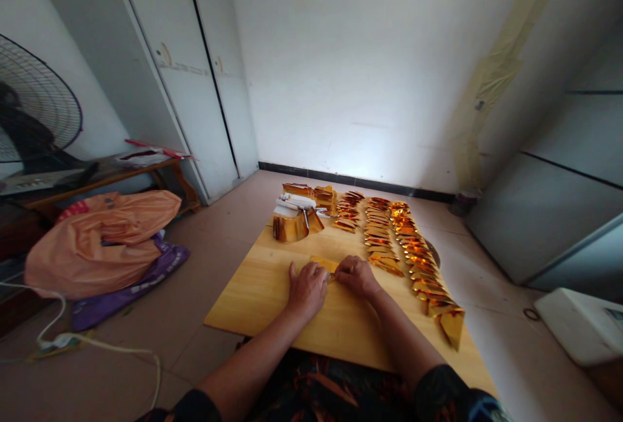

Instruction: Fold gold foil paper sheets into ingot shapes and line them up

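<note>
A small sheet of gold foil paper (322,262) lies flat on the wooden board, with both my hands at its near edge. My left hand (309,287) is closed, its fingers pressed together on the sheet's left part. Opposite it, my right hand (357,276) pinches the right part of the same sheet. The fingertips almost meet, and the edge between them is partly hidden. Right of my hands, folded gold foil pieces (382,234) stand in overlapping rows, the longest row (418,260) running down the board's right side.
The wooden board (263,292) carries stacks of gold paper (291,227) and a white bundle (294,202) at its far left. A fan (34,104), an orange bag (107,240) and a white cable (121,348) are to the left. A white box (579,324) sits right.
</note>
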Demonstrator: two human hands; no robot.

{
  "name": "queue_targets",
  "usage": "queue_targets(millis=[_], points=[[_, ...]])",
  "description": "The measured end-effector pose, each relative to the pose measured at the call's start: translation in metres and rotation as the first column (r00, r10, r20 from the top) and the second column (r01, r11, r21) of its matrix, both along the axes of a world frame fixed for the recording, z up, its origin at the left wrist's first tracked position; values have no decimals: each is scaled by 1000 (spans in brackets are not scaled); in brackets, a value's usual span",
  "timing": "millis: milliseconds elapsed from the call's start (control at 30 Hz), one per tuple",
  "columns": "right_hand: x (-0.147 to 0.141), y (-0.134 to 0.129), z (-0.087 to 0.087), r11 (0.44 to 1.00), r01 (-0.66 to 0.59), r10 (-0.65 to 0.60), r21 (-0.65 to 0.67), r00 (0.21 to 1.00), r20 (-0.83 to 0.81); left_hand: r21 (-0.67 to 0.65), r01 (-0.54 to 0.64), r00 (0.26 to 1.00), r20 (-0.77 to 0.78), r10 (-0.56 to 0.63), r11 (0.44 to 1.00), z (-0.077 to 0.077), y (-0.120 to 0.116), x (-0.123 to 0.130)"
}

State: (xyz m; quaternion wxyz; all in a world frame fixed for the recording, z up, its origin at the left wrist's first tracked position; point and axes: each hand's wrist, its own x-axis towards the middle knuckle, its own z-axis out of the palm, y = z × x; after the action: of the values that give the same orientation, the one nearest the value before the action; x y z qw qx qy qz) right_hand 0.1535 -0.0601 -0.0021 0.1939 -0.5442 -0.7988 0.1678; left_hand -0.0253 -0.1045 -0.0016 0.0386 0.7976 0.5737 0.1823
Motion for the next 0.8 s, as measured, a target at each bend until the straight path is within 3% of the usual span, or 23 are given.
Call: queue_targets(millis=[233, 800], points=[[-12, 0, 8, 992, 119, -112, -42, 984, 135, -44, -11, 1000, 23, 12, 999, 2, 0, 0], [-22, -2, 11, 980, 196, -181, -42, 954, 239, 19, 47, 998, -45, -46, 999, 0, -1, -2]])
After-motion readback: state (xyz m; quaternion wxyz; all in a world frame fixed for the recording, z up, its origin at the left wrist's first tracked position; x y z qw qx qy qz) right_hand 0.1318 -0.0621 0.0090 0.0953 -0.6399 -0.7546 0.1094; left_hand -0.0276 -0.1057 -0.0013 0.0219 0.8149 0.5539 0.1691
